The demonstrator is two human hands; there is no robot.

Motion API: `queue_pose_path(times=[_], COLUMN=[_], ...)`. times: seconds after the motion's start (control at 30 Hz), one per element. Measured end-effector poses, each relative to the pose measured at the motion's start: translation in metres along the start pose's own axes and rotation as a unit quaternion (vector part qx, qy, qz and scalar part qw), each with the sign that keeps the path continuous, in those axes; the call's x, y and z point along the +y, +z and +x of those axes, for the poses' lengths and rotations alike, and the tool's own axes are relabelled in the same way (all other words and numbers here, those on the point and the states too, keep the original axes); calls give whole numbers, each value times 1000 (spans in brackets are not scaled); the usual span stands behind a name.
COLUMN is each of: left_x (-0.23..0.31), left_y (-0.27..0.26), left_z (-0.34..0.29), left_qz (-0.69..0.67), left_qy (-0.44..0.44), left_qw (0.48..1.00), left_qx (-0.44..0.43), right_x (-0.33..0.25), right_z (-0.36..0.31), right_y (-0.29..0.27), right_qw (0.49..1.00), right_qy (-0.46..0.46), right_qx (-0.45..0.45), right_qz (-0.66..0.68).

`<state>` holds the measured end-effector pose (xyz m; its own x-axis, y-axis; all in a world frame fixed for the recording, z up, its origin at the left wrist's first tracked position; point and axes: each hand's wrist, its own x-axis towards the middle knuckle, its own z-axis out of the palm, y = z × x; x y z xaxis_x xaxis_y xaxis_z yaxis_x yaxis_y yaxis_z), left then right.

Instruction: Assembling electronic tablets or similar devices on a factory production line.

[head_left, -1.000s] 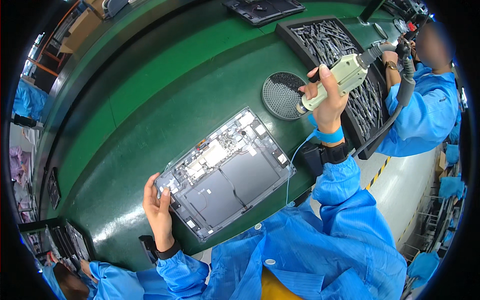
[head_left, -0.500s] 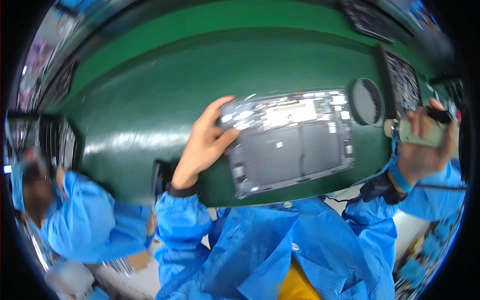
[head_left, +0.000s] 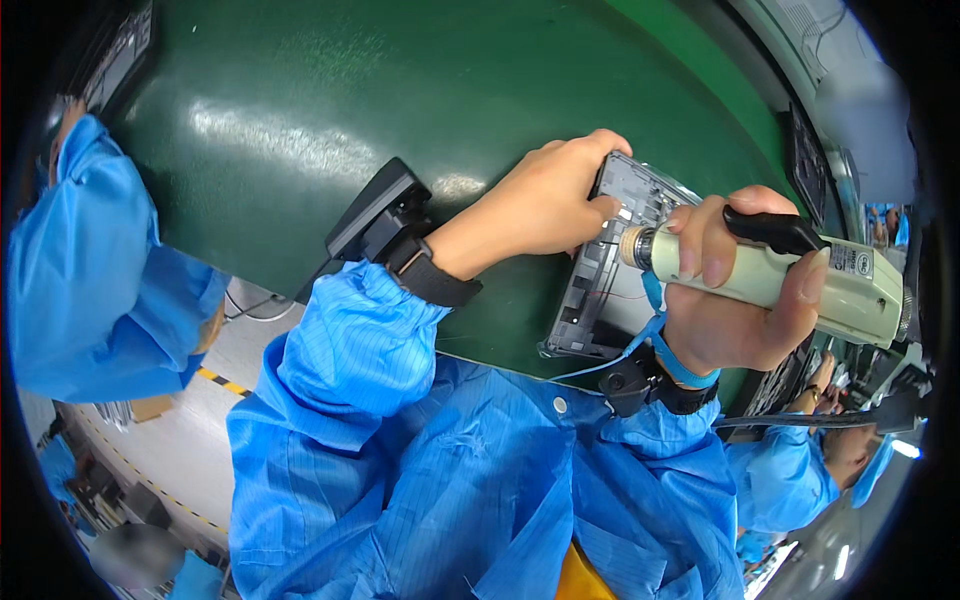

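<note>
My left hand [head_left: 560, 195] grips the far left corner of a flat dark device casing [head_left: 585, 318], thumb on top and fingers around the edge. Inside, the casing shows grey fittings, small parts and a thin red wire. My right hand [head_left: 735, 290] is wrapped round a pale green electric screwdriver [head_left: 850, 290] with a black lever. The screwdriver lies nearly level above the casing, its nose [head_left: 635, 247] pointing toward the left hand. Whether its bit touches the casing I cannot tell. The screwdriver and right hand hide much of the casing's right side.
The casing rests on a green worktop [head_left: 300, 90]. A blue cord [head_left: 625, 350] runs near my right wrist, which carries a black strapped device [head_left: 630, 388]. At the left is a co-worker's blue sleeve [head_left: 100, 230]; another person [head_left: 790, 475] works at the right. A dark panel [head_left: 805, 165] stands at the far right.
My right hand has brought the screwdriver leftward from beside the casing to above it. My left hand still holds the casing's corner. The view has swung, and the casing appears farther right and tilted.
</note>
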<state>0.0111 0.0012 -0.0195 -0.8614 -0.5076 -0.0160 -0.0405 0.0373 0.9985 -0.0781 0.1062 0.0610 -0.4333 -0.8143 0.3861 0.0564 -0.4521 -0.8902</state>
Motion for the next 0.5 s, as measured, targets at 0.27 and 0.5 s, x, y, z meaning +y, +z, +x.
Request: queue_pose_path(times=[0.27, 0.5], left_x=[0, 1], left_y=[1, 2], left_z=[0, 2], left_qz=[60, 67], left_qy=[30, 30], left_qw=[997, 997], left_qx=[29, 31], right_x=[7, 7], right_z=[3, 5], right_y=[-2, -7], right_qw=[1000, 1000], right_qy=[18, 13], right_qx=[-4, -17], right_qz=[-12, -1])
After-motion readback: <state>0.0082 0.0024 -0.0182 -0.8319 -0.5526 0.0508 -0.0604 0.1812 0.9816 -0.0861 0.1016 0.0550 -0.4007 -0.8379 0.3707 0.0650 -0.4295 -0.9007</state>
